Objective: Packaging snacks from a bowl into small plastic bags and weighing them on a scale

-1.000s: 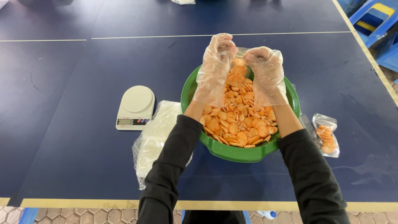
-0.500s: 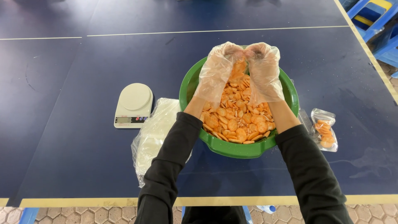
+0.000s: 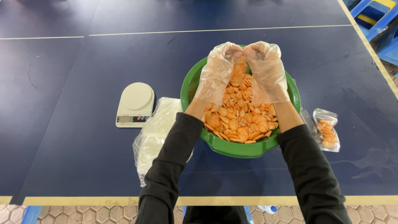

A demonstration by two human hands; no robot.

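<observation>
Both my hands wear loose clear plastic gloves and are raised over a green bowl (image 3: 240,150) heaped with round orange crackers (image 3: 238,122). My left hand (image 3: 217,72) and my right hand (image 3: 266,70) meet fingertip to fingertip above the far side of the bowl. Between them they pinch the top of a small clear pouch (image 3: 238,70) with orange crackers in it. The pouch hangs between my palms and is mostly hidden by the gloves.
A white kitchen scale (image 3: 134,103) stands left of the bowl, with a pile of empty clear bags (image 3: 155,137) beside it. A filled small pouch (image 3: 326,130) lies to the right. Blue plastic stools (image 3: 375,18) stand beyond the dark blue table's right edge.
My hands have closed together from slightly apart, and now touch at the fingertips over the pouch. They sit a little lower over the bowl than a second ago.
</observation>
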